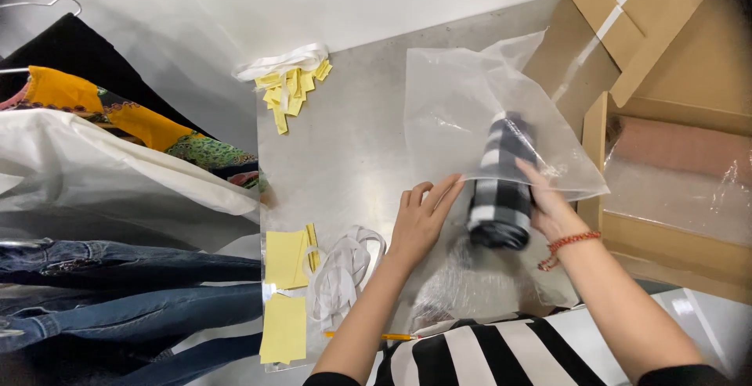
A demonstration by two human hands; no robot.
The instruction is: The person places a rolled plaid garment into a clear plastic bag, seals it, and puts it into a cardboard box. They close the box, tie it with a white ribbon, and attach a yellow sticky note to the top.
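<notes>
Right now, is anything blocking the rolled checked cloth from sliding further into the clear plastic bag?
Nothing visible does. The rolled cloth already sits partly inside the bag, whose mouth is open around it. The right hand grips the roll; the left hand rests at the bag's edge.

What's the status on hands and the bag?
Left hand flat at clear bag mouth. Right hand on checked roll, half in. Nothing blocking.

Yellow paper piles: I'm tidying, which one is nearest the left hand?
The flat yellow sheets beside the left hand, by the white strips; the scattered slips lie far off.
</notes>
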